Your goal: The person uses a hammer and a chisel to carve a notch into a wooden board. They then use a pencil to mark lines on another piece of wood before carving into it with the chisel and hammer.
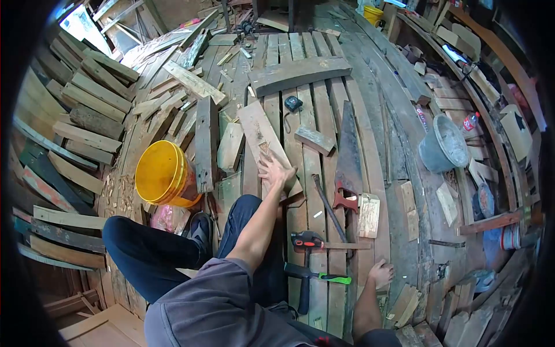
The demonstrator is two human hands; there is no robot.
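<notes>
My left hand point(275, 171) lies with fingers spread on a pale wooden board point(267, 137), just below a notch cut in its face. The board slants across the floor planks beside my knee. My right hand point(381, 274) rests on the planks at the lower right, fingers loosely bent, with nothing visible in it. Nearest to it are a hammer with a green-tipped handle point(335, 279) and another hammer point(306, 243). A handsaw with a red handle point(347, 196) lies further up, beside a small wood block point(369, 216) and a dark metal bar point(328, 205).
A yellow bucket point(157, 173) stands left of my legs and a grey bucket point(444, 144) at the right. A tape measure point(293, 103), a short block point(315, 140) and a thick beam point(300, 75) lie ahead. Stacked timber point(95, 104) lines the left side.
</notes>
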